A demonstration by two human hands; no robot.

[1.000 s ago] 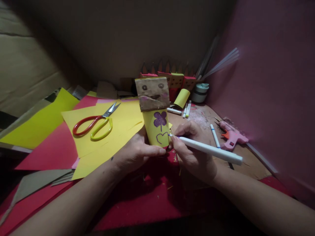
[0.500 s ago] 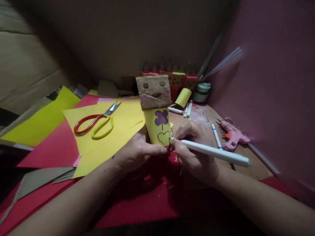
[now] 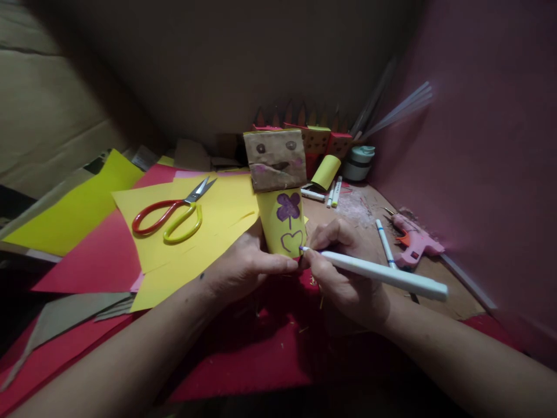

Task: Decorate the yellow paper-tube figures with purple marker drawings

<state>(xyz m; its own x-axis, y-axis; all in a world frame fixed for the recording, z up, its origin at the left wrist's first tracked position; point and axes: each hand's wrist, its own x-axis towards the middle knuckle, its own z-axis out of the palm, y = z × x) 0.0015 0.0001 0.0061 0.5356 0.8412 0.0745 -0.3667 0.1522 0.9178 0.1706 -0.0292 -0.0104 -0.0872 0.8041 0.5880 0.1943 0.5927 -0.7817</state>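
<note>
- Paper puppet, cardboard box head over yellow tube body, between both hands, straight ahead and roughly upright, top leaning a little left.
- Left hand grasping puppet by lower end, thumb across bottom front edge, other fingers mostly hidden behind.
- Right hand pinching white marker close to nib, fingers bunched just right of tube body.
- Purple nib at, probably touching, lower right of heart outline; outline apparently open at bottom, just above left thumb.
- Key relation: tube front immediately left of right-hand fingers, long axis near vertical; marker's long axis running off rightward and slightly down toward wearer, almost square across it. Right-hand fingers nearer to heart's right side, left thumb nearer to its base.
- Purple flower above heart, farther up from both sets of fingers.
- Left of left-hand fingers: scissors lying on yellow paper, untouched.
- Right of right-hand fingers: blue-banded marker, then pink glue gun, nozzle pointing away.
- Beyond fingers: loose yellow tube and lidded jar.
- Below fingers: red table, dim, with small scraps.
</note>
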